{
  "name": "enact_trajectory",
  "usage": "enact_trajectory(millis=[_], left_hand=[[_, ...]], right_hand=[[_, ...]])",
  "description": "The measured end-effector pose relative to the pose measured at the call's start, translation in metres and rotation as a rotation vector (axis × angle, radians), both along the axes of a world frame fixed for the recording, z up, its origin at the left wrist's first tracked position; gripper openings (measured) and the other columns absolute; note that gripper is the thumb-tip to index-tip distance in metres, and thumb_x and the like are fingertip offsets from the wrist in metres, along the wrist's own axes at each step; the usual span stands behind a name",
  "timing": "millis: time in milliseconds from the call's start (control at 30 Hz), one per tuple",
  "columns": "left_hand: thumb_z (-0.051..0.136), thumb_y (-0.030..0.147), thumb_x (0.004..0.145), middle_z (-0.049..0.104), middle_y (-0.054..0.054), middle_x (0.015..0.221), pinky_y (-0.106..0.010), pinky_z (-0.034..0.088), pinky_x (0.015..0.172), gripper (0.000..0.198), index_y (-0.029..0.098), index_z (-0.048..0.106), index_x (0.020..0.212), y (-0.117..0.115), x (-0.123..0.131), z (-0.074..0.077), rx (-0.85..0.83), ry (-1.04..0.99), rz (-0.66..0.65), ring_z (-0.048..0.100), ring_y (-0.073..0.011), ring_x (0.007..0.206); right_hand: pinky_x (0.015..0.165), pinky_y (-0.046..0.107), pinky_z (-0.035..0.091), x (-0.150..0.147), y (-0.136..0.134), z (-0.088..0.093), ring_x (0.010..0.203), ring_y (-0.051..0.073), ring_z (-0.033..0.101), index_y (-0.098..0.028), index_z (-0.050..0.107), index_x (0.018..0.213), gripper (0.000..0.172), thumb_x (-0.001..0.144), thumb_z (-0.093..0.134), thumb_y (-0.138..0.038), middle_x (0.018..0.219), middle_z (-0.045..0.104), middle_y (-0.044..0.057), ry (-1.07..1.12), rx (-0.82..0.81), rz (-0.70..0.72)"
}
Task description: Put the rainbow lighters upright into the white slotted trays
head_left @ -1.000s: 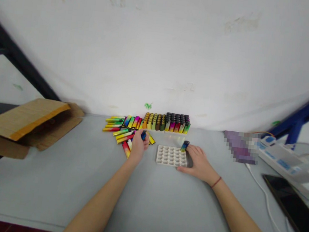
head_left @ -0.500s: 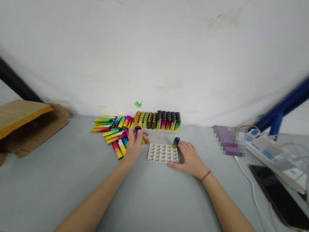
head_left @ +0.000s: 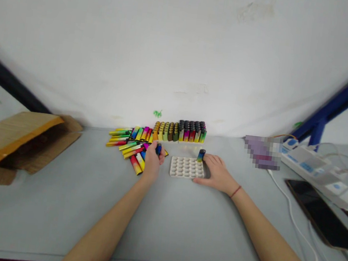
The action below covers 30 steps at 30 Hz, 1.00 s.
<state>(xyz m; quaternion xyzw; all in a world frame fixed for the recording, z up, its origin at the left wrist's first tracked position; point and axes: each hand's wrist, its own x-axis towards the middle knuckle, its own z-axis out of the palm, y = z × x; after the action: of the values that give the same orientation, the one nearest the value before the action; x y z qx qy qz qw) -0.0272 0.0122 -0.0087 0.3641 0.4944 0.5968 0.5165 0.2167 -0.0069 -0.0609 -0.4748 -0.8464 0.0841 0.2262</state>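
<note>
My left hand [head_left: 152, 162] is closed round a blue-topped lighter [head_left: 158, 149], held upright just left of a white slotted tray [head_left: 187, 168]. One lighter [head_left: 201, 155] stands in the tray's far right corner slot. My right hand [head_left: 218, 174] rests against the tray's right edge, fingers curled by that lighter. Behind my left hand lies a loose pile of colourful lighters [head_left: 129, 147]. A full tray of upright lighters [head_left: 180, 132] stands against the wall.
A folded cardboard box [head_left: 18, 140] lies at the left. On the right are a white power strip [head_left: 312, 167] with cables, a dark phone [head_left: 321, 214] and a blurred purple item [head_left: 257, 152]. A white wall rises behind the grey table [head_left: 163, 225].
My left hand has lifted a lighter out of the loose pile and turned it upright beside the tray. My right hand has stayed at the tray's edge. The view shifted slightly.
</note>
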Motion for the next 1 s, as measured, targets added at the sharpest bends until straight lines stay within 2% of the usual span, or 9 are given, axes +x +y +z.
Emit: enact_trajectory(millis=[133, 400, 667, 800, 1000], left_hand=[[0.04, 0.055, 0.085, 0.026, 0.007, 0.041, -0.019, 0.014, 0.035, 0.049, 0.021, 0.034, 0.05, 0.0, -0.0006, 0.002, -0.012, -0.049, 0.029, 0.02, -0.0055, 0.035], [0.039, 0.043, 0.083, 0.026, 0.007, 0.041, -0.019, 0.013, 0.034, 0.038, 0.022, 0.036, 0.053, 0.0, -0.0021, 0.0038, -0.031, -0.08, 0.042, 0.019, -0.0056, 0.034], [0.042, 0.055, 0.085, 0.027, 0.008, 0.042, -0.018, 0.013, 0.034, 0.046, 0.021, 0.038, 0.054, 0.0015, 0.0005, -0.0029, -0.056, -0.127, 0.056, 0.02, -0.0048, 0.034], [0.043, 0.055, 0.085, 0.025, 0.008, 0.041, -0.018, 0.014, 0.033, 0.048, 0.021, 0.036, 0.051, 0.0007, -0.0007, -0.0023, -0.067, -0.108, 0.033, 0.019, -0.005, 0.033], [0.04, 0.052, 0.085, 0.024, 0.007, 0.042, -0.018, 0.013, 0.033, 0.047, 0.021, 0.035, 0.05, -0.0011, -0.0042, 0.0029, -0.04, -0.111, 0.079, 0.018, -0.0056, 0.033]], right_hand=[[0.103, 0.053, 0.038, 0.0006, -0.0001, -0.0004, 0.119, 0.036, 0.054, -0.018, 0.053, 0.129, 0.078, 0.074, 0.067, -0.07, 0.127, 0.061, 0.018, -0.007, 0.022, 0.013], [0.1, 0.052, 0.04, 0.0003, -0.0002, -0.0008, 0.115, 0.036, 0.055, -0.018, 0.054, 0.128, 0.075, 0.075, 0.066, -0.07, 0.124, 0.062, 0.017, -0.011, 0.019, 0.005], [0.101, 0.051, 0.039, -0.0002, -0.0004, 0.0005, 0.116, 0.035, 0.055, -0.017, 0.054, 0.126, 0.075, 0.075, 0.066, -0.07, 0.125, 0.061, 0.018, -0.013, 0.002, -0.007], [0.1, 0.051, 0.04, -0.0003, -0.0004, 0.0012, 0.114, 0.035, 0.055, -0.017, 0.054, 0.127, 0.075, 0.075, 0.066, -0.07, 0.123, 0.062, 0.017, -0.024, 0.004, -0.005], [0.1, 0.052, 0.04, -0.0014, -0.0017, 0.0015, 0.114, 0.036, 0.055, -0.018, 0.053, 0.13, 0.076, 0.075, 0.065, -0.07, 0.124, 0.062, 0.017, -0.02, 0.021, -0.007]])
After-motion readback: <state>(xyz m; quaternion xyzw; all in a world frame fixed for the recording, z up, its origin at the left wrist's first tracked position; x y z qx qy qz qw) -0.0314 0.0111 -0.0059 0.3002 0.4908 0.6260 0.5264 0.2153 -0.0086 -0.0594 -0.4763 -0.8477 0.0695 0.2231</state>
